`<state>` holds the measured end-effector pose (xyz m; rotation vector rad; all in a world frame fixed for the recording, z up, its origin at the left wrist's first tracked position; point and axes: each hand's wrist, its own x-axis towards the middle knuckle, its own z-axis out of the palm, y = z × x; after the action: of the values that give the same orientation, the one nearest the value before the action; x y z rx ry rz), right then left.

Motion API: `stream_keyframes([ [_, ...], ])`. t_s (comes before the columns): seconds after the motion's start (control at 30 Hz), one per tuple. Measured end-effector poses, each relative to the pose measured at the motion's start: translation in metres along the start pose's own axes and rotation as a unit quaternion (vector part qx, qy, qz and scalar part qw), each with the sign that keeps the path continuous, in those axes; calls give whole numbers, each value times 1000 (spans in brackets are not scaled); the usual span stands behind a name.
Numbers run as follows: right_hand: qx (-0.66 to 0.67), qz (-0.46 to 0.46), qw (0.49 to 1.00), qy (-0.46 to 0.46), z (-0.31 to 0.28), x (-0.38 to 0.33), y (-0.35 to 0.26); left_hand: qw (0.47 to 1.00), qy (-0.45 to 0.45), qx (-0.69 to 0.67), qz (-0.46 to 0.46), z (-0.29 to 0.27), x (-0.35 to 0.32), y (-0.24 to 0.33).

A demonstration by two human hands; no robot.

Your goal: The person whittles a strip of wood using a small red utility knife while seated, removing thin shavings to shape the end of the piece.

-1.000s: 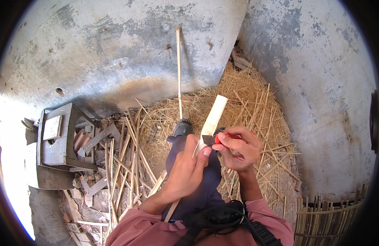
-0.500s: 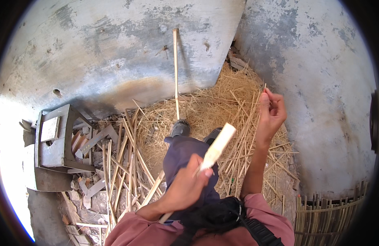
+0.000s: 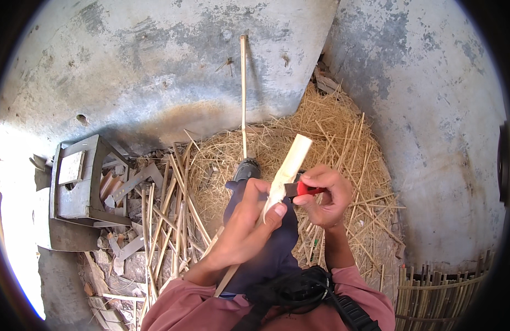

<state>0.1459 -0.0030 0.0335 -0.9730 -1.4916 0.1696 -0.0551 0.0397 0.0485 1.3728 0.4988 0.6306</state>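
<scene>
My left hand [image 3: 245, 229] is closed round a pale split bamboo piece [image 3: 293, 159], its broad flat end tilted up and away to the right. Frayed fibres show on the bamboo beside my left thumb, and a narrow strip comes out below the hand toward my sleeve. In the fingers of my right hand [image 3: 331, 199] is a small knife [image 3: 304, 188] with a red handle. Its short dark blade meets the right edge of the bamboo, just above my left thumb.
Straw-like shavings [image 3: 332, 121] cover the floor ahead. Long split sticks [image 3: 169, 204] lie to the left, near an overturned wooden stool-like frame [image 3: 78, 179] and rubble. One upright stick [image 3: 244, 94] leans on the wall. A woven stick basket [image 3: 439, 298] stands at lower right.
My right hand has come down and left from beside the right wall, bringing the knife blade to the bamboo. My left hand has shifted slightly; the bamboo now stands somewhat steeper.
</scene>
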Motion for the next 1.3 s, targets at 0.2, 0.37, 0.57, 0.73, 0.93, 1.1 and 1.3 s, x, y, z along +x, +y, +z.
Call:
stream_keyframes([
  [0.2, -32, -42, 999, -8, 5, 3, 1, 997, -6, 68, 44, 1, 4, 2],
  [0.37, -28, -44, 999, -11, 5, 1, 3, 992, -28, 51, 112, 1, 8, 6],
  [0.57, -32, -54, 998, -16, 2, 3, -4, 966, -140, -213, -37, -4, 8, -7],
  [0.73, -51, -43, 998, -6, 7, 3, -6, 962, -154, -223, -42, -8, 9, -7],
  [0.93, -95, -50, 994, 5, 7, -1, -7, 940, -160, -290, -78, -6, 9, -5],
  [1.1, -120, -69, 990, 16, 8, 0, -6, 923, -177, -325, -109, -8, 10, -5],
  [1.3, -145, -80, 986, 11, 9, 1, -8, 924, -173, -322, -117, -9, 8, -5],
])
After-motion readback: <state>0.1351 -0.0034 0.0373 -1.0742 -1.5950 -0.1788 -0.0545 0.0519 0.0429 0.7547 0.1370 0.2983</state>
